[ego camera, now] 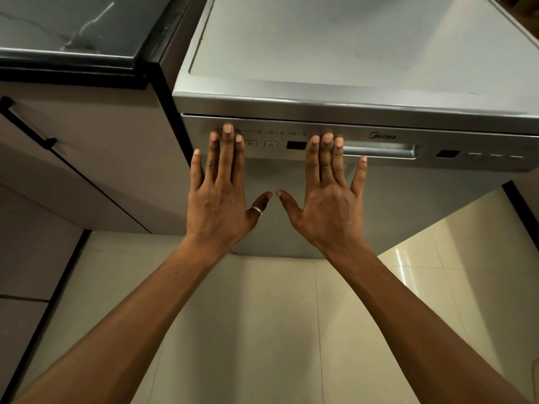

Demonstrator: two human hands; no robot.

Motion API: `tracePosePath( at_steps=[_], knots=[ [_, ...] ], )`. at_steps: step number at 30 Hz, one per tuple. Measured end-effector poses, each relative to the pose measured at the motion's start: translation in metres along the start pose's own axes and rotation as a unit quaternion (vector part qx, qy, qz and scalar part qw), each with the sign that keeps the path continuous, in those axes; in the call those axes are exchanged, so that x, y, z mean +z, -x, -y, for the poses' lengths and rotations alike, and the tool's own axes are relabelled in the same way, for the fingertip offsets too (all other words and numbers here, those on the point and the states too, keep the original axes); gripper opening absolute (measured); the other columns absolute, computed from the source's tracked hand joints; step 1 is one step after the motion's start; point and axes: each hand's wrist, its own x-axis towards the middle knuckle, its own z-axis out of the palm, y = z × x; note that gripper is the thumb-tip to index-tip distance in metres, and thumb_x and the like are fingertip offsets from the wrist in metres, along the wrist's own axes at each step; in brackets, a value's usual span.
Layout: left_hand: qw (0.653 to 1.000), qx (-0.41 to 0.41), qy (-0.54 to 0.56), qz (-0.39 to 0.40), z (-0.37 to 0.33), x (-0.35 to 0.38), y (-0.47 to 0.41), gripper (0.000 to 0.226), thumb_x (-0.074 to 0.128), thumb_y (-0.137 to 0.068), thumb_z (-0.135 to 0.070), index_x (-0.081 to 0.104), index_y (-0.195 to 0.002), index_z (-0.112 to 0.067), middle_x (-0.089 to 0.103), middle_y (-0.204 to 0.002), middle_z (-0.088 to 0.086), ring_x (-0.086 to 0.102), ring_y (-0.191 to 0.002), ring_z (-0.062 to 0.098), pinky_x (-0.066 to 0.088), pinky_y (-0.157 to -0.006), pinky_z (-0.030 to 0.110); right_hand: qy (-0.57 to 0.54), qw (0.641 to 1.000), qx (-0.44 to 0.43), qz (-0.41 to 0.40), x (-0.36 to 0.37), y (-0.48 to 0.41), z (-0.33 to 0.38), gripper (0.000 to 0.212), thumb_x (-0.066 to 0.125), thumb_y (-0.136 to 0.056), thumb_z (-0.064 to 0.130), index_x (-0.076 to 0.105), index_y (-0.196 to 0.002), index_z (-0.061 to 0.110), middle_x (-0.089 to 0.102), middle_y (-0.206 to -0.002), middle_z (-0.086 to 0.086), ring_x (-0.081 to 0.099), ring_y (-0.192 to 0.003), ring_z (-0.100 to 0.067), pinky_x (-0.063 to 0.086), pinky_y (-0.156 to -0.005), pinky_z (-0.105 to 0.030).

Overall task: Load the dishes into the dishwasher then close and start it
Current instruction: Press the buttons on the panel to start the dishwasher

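Dishwasher (408, 205): one, silver, door shut, standing on the tiled floor (262, 316).
Left hand (217, 199): one, flat on the dishwasher door; fingers (226, 158) straight and spread, tips on the left end of the control strip (271, 144).
Right hand (329, 205): one, flat on the door; fingers straight, three pressed together, tips at the handle's left end.
Handle (379, 151): one recessed bar, mid-strip.
Displays (296, 145): two dark windows.
Ring (257, 210): one, left thumb.
Cabinet (87, 170): one, left of the dishwasher.

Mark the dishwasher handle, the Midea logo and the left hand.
dishwasher handle (379, 151): head view, middle of the recessed bar.
Midea logo (382, 136): head view, centre of the lettering.
left hand (217, 199): head view, back of the hand.
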Motion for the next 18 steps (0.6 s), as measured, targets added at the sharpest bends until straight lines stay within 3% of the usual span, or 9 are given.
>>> tracePosePath(
  at_steps=[6,12,18],
  knots=[
    [1.0,0.016,-0.015,-0.013,0.006,-0.006,0.0,0.106,0.038,-0.094,-0.075,-0.006,-0.16,-0.005,-0.012,-0.169,0.013,-0.007,-0.157,0.029,0.01,-0.123,0.059,-0.017,1.0,0.004,-0.013,-0.001,-0.001,0.002,0.096,0.039,-0.097,0.069,0.002,-0.161,0.008,-0.003,-0.169,-0.011,-0.003,-0.156,-0.028,0.005,-0.121,-0.063],
    [0.995,0.011,-0.04,-0.088,0.009,0.019,-0.002,0.11,0.048,-0.089,-0.075,0.002,-0.161,-0.006,-0.007,-0.17,0.01,-0.002,-0.157,0.026,0.011,-0.124,0.057,-0.012,0.997,-0.003,-0.074,0.023,-0.003,-0.001,0.1,0.05,-0.093,0.066,0.003,-0.161,0.008,-0.004,-0.169,-0.012,-0.007,-0.156,-0.028,0.006,-0.123,-0.06],
    [0.982,0.007,-0.082,-0.168,0.012,0.05,-0.006,0.117,0.057,-0.086,-0.07,-0.008,-0.161,-0.008,-0.013,-0.169,0.01,-0.008,-0.157,0.025,0.006,-0.127,0.05,0.011,0.989,-0.014,-0.144,0.051,-0.007,-0.002,0.123,0.069,-0.079,0.067,0.002,-0.16,0.004,-0.006,-0.168,-0.016,-0.004,-0.156,-0.032,0.01,-0.123,-0.059]
  ],
)
